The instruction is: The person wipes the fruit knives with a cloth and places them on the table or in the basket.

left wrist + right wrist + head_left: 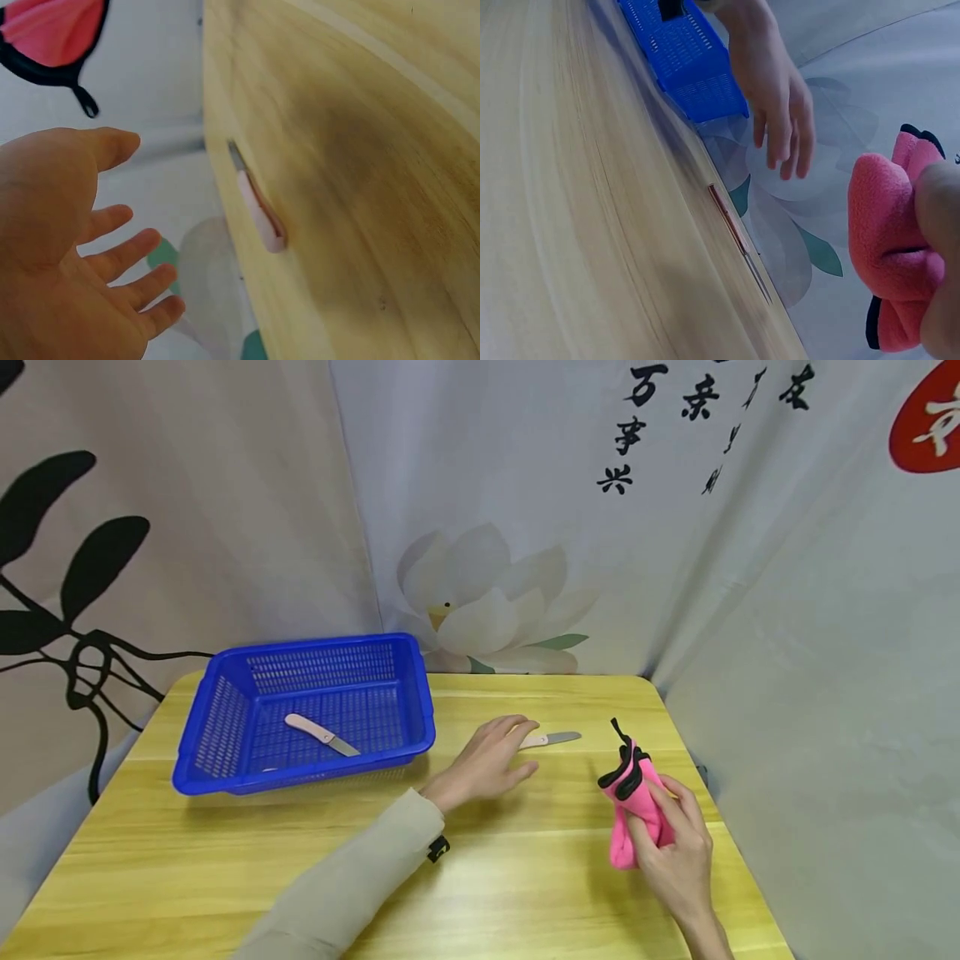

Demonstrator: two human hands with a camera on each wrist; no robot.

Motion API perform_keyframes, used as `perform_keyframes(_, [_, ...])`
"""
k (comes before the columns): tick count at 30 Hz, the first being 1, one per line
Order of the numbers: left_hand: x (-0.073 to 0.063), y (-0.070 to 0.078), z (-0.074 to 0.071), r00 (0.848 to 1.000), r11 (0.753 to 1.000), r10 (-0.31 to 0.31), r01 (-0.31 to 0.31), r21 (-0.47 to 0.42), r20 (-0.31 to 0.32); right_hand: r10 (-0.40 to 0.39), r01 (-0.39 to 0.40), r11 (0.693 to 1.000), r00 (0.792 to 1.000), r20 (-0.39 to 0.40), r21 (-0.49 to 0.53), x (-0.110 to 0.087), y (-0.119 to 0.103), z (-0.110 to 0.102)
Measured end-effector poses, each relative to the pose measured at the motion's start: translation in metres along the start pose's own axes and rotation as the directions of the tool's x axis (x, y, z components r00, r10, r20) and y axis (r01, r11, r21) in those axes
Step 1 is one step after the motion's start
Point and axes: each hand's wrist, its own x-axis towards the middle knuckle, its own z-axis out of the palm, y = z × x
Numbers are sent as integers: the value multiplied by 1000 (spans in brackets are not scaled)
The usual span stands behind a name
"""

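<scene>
My right hand holds a bunched pink cloth with black edging and a small black loop, up over the right part of the table. In the right wrist view the cloth looks soft and folded, its near side covered by the fingers. My left hand reaches out with fingers extended and nothing in its grasp. Beyond its fingertips a small knife with a pale pink handle lies on the table. The left wrist view shows this knife apart from the fingers.
A blue plastic basket stands on the left part of the wooden table. Inside it lies another pale-handled knife. Printed curtains hang behind the table and along its right side.
</scene>
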Motion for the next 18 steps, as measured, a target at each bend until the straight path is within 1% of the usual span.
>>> perform_keyframes(5, [14, -8, 12, 998, 998, -65, 65, 22, 13, 4, -4, 1000, 1000, -1, 0, 0, -2, -2])
perform_keyframes(10, [27, -10, 21, 991, 991, -125, 123, 45, 45, -7, 7, 1000, 1000, -1, 1, 0, 0, -2])
perform_keyframes(15, [33, -13, 31, 981, 981, -161, 147, 123, 106, -18, 18, 1000, 1000, -5, 2, -2, 0, -2])
perform_keyframes(18, [34, -14, 34, 978, 974, -174, 153, 170, 119, -19, 19, 1000, 1000, -14, -8, -3, 0, -3])
